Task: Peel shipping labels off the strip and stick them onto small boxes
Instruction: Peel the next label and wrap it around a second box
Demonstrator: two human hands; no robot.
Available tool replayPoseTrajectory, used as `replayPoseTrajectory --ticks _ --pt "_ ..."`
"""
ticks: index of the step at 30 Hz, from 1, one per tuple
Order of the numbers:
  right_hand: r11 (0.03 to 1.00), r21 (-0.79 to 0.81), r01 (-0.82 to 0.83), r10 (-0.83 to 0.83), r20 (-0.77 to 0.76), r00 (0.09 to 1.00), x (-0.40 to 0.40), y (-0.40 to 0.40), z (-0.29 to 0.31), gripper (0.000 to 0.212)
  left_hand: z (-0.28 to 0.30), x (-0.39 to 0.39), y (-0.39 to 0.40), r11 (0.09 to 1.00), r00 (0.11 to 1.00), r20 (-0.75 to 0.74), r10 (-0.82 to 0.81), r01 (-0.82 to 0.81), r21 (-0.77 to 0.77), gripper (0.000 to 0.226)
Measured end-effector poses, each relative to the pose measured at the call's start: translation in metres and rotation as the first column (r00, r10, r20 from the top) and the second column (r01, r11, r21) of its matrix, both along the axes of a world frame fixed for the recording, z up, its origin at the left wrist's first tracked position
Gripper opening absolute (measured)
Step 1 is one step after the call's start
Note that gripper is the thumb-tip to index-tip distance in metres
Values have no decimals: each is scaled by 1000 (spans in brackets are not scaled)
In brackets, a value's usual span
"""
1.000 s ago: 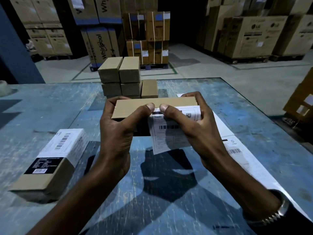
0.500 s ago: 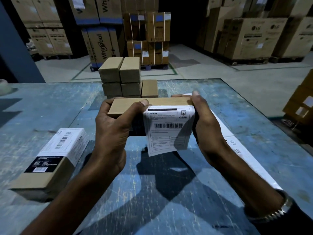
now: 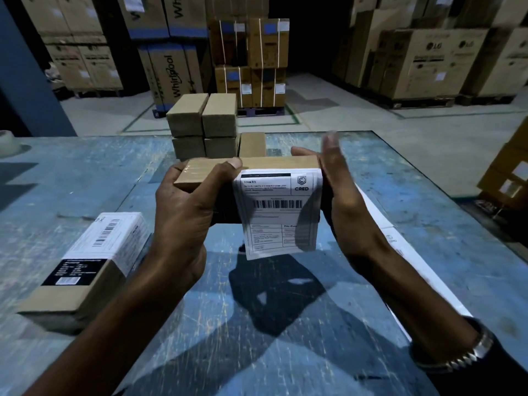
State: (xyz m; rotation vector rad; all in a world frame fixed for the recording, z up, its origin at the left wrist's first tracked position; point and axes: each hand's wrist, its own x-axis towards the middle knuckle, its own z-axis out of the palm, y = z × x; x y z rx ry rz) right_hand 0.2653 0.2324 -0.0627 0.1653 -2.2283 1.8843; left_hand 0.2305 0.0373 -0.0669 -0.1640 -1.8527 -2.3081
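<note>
Head view: one labelled box (image 3: 85,270) lies near the table's (image 3: 85,172) left edge, five bare boxes (image 3: 205,127) wait at the far edge. Left hand (image 3: 183,212) grips a box (image 3: 274,162) mid-table; its label (image 3: 278,212) still hangs loose below. Right hand (image 3: 340,195), fingers straight, presses the box's end. The label strip (image 3: 383,221) lies beyond it, so most of the job seems left.

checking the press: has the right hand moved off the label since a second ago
Yes. The right hand has left the label face and gone rightward to the held box's end.
</note>
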Motion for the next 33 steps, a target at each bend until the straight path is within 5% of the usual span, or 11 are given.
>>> replayPoseTrajectory --ticks 6,16,21,26,30,33 --pt "999 43 -6 7 -17 1000 1 1 -4 31 -3 2 2 998 996 -75 47 -49 -37 76" --pt "990 68 127 -121 -86 989 5 -7 -3 54 -5 9 10 997 989 -137 53 -59 -45 60" --pt "982 137 128 -119 -77 990 3 -1 -4 29 -8 3 7 998 998 -23 56 -56 -6 70" --pt "978 135 158 -149 -80 986 3 1 -3 76 -8 -5 0 998 995 102 -7 0 70 70" --pt "995 50 80 -75 -103 992 2 0 4 51 -8 -4 4 997 981 182 -71 64 44 42" --pt "992 104 73 -56 -158 986 4 -4 6 44 -9 -4 6 995 966 239 -100 90 54 51"
